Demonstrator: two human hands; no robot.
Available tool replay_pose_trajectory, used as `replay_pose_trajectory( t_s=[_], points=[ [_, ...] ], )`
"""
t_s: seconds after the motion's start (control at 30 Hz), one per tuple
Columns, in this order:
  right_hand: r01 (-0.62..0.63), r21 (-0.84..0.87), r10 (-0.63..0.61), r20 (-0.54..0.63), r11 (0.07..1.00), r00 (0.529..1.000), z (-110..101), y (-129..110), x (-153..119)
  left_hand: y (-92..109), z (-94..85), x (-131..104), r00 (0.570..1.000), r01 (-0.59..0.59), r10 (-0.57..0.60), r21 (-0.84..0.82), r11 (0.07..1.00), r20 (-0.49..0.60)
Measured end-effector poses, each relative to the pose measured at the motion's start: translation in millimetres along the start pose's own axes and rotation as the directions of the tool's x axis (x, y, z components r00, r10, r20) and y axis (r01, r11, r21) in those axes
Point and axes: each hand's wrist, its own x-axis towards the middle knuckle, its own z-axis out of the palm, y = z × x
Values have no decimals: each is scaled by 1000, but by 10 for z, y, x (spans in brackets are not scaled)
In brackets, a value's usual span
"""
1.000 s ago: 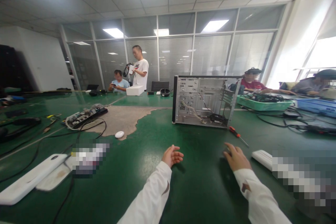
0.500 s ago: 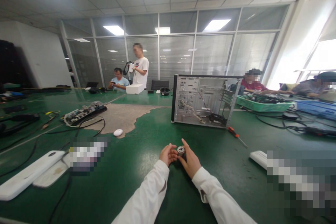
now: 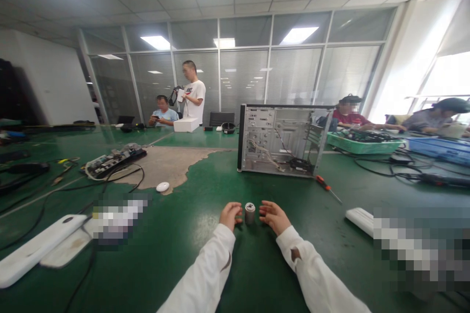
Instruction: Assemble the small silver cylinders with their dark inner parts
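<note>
A small metallic cylinder (image 3: 250, 214) with a pale rim and dark marks on top stands upright on the green table (image 3: 205, 181). To its left is my left hand (image 3: 231, 215), fingers bent and apart, holding nothing. My right hand (image 3: 274, 216) is on the other side, a small gap from the cylinder, its fingers spread and loosely curved. What exactly the cylinder is, I cannot make out. Beyond my hands stands an open computer case (image 3: 282, 139) with its metal inside and a few cables showing.
Right of the case lies a screwdriver (image 3: 328, 188). A round white piece (image 3: 162, 187) is at left, near an opened power strip (image 3: 113, 160) and cables. White casings (image 3: 33, 249) lie at front left. A green basket (image 3: 367, 144) holds cables. Several people are around the table.
Both hands have moved off the cylinder, the right one farther to the right. The cylinder, earlier between my fingers, now stands alone on the table. The view has shifted slightly.
</note>
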Motion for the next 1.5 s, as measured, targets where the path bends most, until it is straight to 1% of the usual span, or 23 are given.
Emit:
replay_pose_trajectory(
  t_s=[0.07,0.1,0.13,0.17,0.2,0.27,0.33,0.47,0.53,0.6,0.7,0.77,0.87,1.0,1.07,1.13,1.23,1.3,1.4,1.43,1.5],
  points=[
    [6,9,-6,-11,1000,1000,-8,-11,-4,-17,13,-33,990,-138,136,197,971,25],
    [14,2,-14,-9,1000,1000,2,-20,-18,-21,20,-56,974,-227,218,323,919,65],
    [28,-20,-28,1,999,1000,18,-32,-40,-20,27,-80,951,-308,286,443,842,119],
    [52,-56,-51,24,997,998,38,-48,-67,-15,34,-103,931,-363,322,536,762,172],
    [89,-105,-83,60,991,995,61,-67,-98,-7,41,-122,922,-384,329,599,703,205],
    [184,-223,-153,153,957,976,109,-114,-168,13,52,-142,925,-373,310,673,638,220],
    [267,-335,-200,220,904,955,155,-163,-241,21,58,-134,935,-345,289,705,619,205],
    [390,-495,-300,253,777,920,228,-239,-359,-26,46,-76,925,-368,308,731,575,223],
    [467,-538,-358,302,701,884,249,-258,-393,-64,32,-47,915,-387,324,745,544,239],
    [530,-571,-391,357,627,848,256,-265,-408,-97,18,-23,912,-393,328,750,532,246],
    [582,-629,-421,406,515,811,252,-262,-410,-128,3,1,914,-391,322,739,548,245],
    [595,-664,-434,418,453,798,248,-259,-413,-140,-3,11,915,-392,324,729,562,242],
    [599,-675,-437,425,430,793,255,-263,-428,-151,-6,19,914,-395,330,708,585,237],
    [609,-657,-443,429,445,787,273,-275,-442,-145,-6,7,915,-394,334,681,618,226],
    [586,-655,-442,398,477,804,268,-269,-430,-125,-4,-14,914,-395,340,665,634,220],
    [532,-648,-429,330,545,841,247,-249,-397,-92,3,-46,917,-390,339,640,662,208],
    [399,-594,-356,195,699,914,193,-191,-313,-30,21,-100,931,-359,323,592,722,171],
    [299,-506,-274,126,809,954,157,-143,-253,8,35,-131,935,-345,323,569,746,144],
    [160,-287,-152,49,944,987,132,-83,-196,51,48,-163,925,-358,363,574,737,111],
    [110,-204,-106,31,973,994,134,-74,-191,63,49,-172,919,-365,380,580,728,102],
    [1,-61,0,30,998,1000,145,-79,-202,86,50,-189,908,-380,411,578,722,83]
  ],
)
